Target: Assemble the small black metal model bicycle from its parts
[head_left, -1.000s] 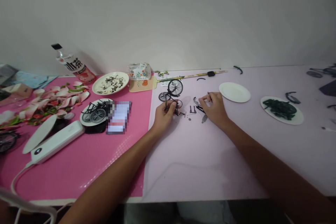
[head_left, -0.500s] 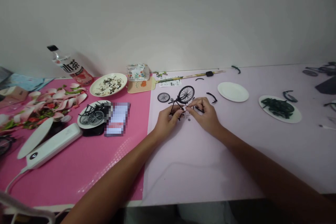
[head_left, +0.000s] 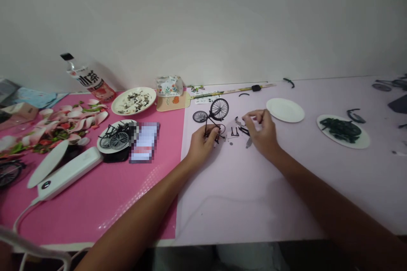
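Black bike (head_left: 212,117), mid-frame, pinched in left hand (head_left: 202,142). Likely light, brittle; take hold clear of wheel (head_left: 219,109). Right hand (head_left: 263,132), centre-right: grip unclear.

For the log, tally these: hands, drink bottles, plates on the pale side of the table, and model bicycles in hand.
Hands: 2 (left hand, right hand)
Drink bottle: 1
Plates: 2 (bare plate, loaded plate)
Held model bicycle: 1
Total: 6

Wall (head_left: 203,21): plain and grey, seen behind.
Surface (head_left: 203,220): set against the wall, covered by a pink sheet (head_left: 79,207) at left, a lilac sheet (head_left: 244,186) at right.
Light: dim, faintly reflected by the pink sheet.
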Motion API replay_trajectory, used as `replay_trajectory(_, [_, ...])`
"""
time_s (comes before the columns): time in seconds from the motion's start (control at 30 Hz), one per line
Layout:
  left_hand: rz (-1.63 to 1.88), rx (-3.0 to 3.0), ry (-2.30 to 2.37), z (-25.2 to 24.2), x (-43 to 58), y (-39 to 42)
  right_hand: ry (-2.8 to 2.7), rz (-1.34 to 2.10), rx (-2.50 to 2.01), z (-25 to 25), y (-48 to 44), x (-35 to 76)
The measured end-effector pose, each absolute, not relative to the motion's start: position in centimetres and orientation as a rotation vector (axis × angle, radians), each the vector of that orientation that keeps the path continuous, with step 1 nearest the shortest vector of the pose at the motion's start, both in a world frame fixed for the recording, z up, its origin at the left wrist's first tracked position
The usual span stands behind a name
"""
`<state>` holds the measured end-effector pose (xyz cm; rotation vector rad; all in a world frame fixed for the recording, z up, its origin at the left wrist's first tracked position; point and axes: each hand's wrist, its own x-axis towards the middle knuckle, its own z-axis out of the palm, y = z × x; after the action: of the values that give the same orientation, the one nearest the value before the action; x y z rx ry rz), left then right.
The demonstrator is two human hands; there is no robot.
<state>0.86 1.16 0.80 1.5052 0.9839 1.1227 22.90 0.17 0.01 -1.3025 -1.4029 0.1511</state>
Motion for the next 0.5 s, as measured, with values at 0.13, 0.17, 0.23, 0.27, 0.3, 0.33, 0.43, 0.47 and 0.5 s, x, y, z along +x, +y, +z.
replay_trajectory(0.13, [1.189, 1.425, 0.974, 0.7, 0.8, 1.5, -1.145, 0.118, -1.293, -0.9, 1.7, 25.1])
replay_trajectory(0.17, [1.197, 1.409, 0.973, 0.7, 0.8, 1.6, -1.112, 0.140, -1.294, -1.1, 2.0, 25.4])
replay_trajectory(0.23, [1.206, 1.389, 0.976, 0.6, 0.8, 1.7, -1.092, 0.181, -1.302, -1.5, 2.3, 25.9])
replay_trajectory(0.27, [1.205, 1.386, 0.976, 0.6, 0.8, 1.7, -1.099, 0.194, -1.306, -1.6, 2.4, 26.0])
replay_trajectory(0.3, [1.202, 1.385, 0.976, 0.6, 0.8, 1.7, -1.112, 0.200, -1.308, -1.7, 2.5, 26.0])
replay_trajectory(0.33, [1.199, 1.385, 0.975, 0.6, 0.8, 1.6, -1.130, 0.202, -1.308, -1.7, 2.5, 26.1])
replay_trajectory(0.43, [1.193, 1.386, 0.973, 0.6, 0.9, 1.6, -1.184, 0.195, -1.297, -1.6, 2.3, 26.0])
replay_trajectory(0.47, [1.192, 1.388, 0.974, 0.6, 0.8, 1.6, -1.199, 0.193, -1.293, -1.6, 2.2, 25.9])
replay_trajectory(0.5, [1.191, 1.390, 0.976, 0.6, 0.8, 1.6, -1.211, 0.192, -1.289, -1.6, 2.1, 25.8])
